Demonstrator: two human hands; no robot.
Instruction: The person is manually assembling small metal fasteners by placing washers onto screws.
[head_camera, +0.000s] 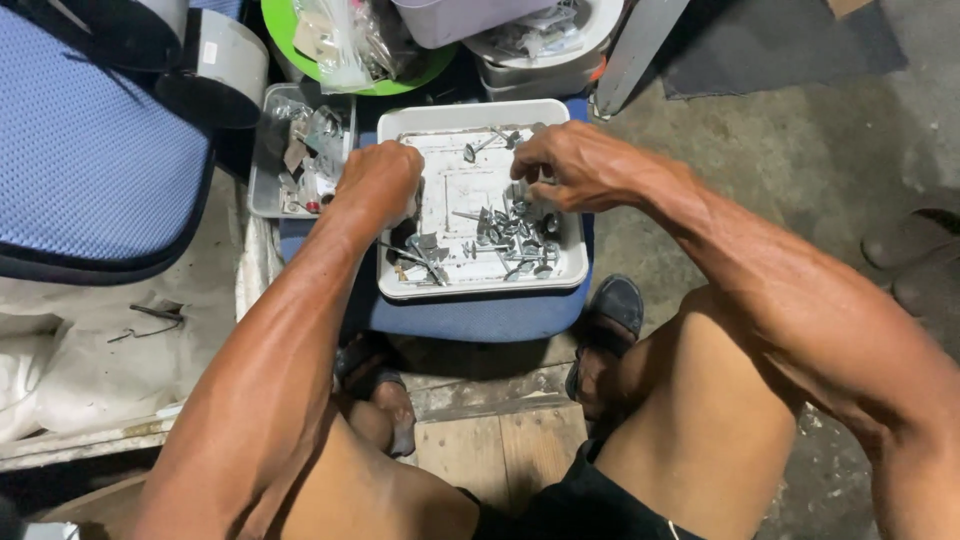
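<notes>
A white rectangular tray rests on a blue padded stool in front of my knees. Several small grey metal parts, screws and clips, lie in its near half. My left hand is curled into a fist over the tray's left edge; what it holds is hidden. My right hand hovers over the tray's far right side, fingers bent down and pinching at small metal pieces by the pile.
A second tray of mixed hardware sits left of the white one. A green bowl with plastic bags and stacked containers stand behind. A blue chair seat fills the left. Concrete floor lies to the right.
</notes>
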